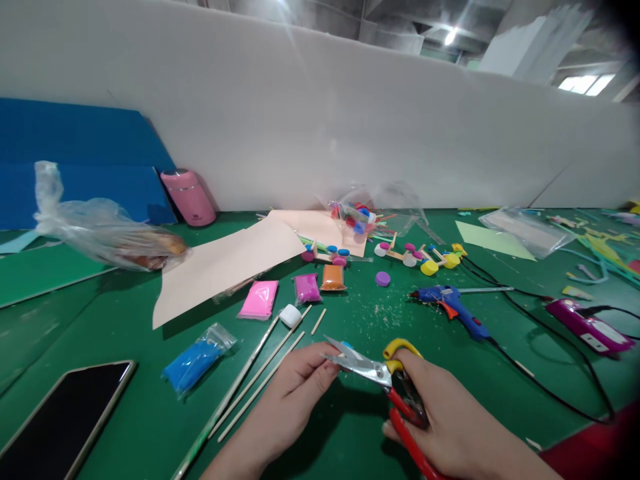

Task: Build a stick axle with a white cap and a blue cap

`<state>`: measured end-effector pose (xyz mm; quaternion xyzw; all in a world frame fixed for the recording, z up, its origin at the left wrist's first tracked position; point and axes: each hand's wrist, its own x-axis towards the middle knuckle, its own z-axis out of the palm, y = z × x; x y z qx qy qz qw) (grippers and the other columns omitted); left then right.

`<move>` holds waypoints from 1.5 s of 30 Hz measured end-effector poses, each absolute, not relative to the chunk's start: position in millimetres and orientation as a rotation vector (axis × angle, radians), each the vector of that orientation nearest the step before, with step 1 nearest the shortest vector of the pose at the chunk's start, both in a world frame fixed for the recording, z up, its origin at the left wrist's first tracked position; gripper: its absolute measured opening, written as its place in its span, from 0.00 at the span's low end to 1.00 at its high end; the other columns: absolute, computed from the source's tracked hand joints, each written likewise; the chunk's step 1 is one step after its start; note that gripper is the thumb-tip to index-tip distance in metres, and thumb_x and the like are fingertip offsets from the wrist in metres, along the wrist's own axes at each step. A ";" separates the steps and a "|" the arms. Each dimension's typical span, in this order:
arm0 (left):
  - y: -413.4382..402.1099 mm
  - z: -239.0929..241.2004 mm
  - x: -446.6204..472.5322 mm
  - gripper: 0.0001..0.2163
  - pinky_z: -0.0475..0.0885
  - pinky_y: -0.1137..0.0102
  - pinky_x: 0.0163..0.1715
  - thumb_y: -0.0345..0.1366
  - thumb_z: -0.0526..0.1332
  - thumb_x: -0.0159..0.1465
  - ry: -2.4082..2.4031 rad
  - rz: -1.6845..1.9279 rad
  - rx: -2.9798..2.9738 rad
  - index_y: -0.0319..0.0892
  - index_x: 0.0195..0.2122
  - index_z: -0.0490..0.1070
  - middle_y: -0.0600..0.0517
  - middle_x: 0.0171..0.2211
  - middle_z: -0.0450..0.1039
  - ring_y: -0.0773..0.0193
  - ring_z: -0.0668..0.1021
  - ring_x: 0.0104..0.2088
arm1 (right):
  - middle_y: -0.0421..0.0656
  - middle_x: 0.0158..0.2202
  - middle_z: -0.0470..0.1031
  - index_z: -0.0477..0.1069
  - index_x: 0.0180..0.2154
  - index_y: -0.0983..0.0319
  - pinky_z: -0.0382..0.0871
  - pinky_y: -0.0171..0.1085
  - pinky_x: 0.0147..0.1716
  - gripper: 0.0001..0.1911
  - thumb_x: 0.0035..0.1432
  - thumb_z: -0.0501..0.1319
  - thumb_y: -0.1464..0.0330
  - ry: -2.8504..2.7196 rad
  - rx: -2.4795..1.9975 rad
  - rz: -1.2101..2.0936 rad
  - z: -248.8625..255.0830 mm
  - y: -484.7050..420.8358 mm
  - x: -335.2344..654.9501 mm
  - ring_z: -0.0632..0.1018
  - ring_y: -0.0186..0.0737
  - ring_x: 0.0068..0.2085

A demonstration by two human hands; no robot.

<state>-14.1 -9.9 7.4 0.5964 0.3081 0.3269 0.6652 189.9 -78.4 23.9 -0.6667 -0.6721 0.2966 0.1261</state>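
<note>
My right hand [440, 400] grips a pair of scissors [367, 370] with red and yellow handles. Their blades stand slightly apart and point left, at the fingertips of my left hand [305, 387]. The left thumb and fingers are pinched together, and what they hold is mostly hidden behind fingers and blades. A small blue piece [347, 345] shows just behind the blades. Left of my left hand lie thin wooden sticks [265, 380] and a long wrapped strip [235, 385]. A short stick [319, 321] and a white cap-like piece [290, 316] rest farther back.
Clay packets in pink [259, 299], purple [307, 289], orange [333, 278] and blue [197, 360] lie around. A blue glue gun [453, 307] with its cord is at right. A phone [70, 420] lies front left. Small wheeled stick models [415, 257] stand behind.
</note>
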 end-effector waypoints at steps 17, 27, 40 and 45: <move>-8.6 7.8 -16.1 0.09 0.64 0.70 0.37 0.38 0.56 0.60 0.645 0.659 1.276 0.40 0.32 0.74 0.50 0.31 0.71 0.62 0.71 0.34 | 0.39 0.25 0.71 0.60 0.34 0.60 0.53 0.32 0.20 0.17 0.45 0.61 0.58 -2.016 -1.980 0.903 15.1 -78.4 187.7 0.67 0.35 0.23; -11.0 7.2 -12.8 0.10 0.63 0.71 0.35 0.38 0.56 0.59 0.645 0.663 1.202 0.39 0.31 0.74 0.51 0.29 0.70 0.64 0.70 0.32 | 0.41 0.26 0.71 0.58 0.33 0.60 0.55 0.32 0.22 0.11 0.51 0.56 0.61 -2.067 -1.917 0.804 10.9 -81.3 188.2 0.69 0.37 0.24; -12.2 14.1 -8.3 0.12 0.59 0.75 0.25 0.40 0.54 0.60 0.829 0.583 1.462 0.40 0.30 0.73 0.54 0.23 0.66 0.68 0.65 0.25 | 0.40 0.23 0.70 0.57 0.31 0.59 0.59 0.33 0.23 0.10 0.55 0.52 0.59 -1.905 -2.099 0.646 -1.9 -81.0 197.8 0.71 0.39 0.24; -11.1 13.4 -7.1 0.12 0.64 0.74 0.30 0.38 0.51 0.62 0.907 0.622 1.711 0.43 0.34 0.73 0.52 0.31 0.73 0.64 0.72 0.31 | 0.42 0.29 0.73 0.59 0.35 0.59 0.65 0.36 0.26 0.13 0.54 0.52 0.56 -1.807 -2.239 0.479 -3.1 -75.0 220.1 0.74 0.42 0.28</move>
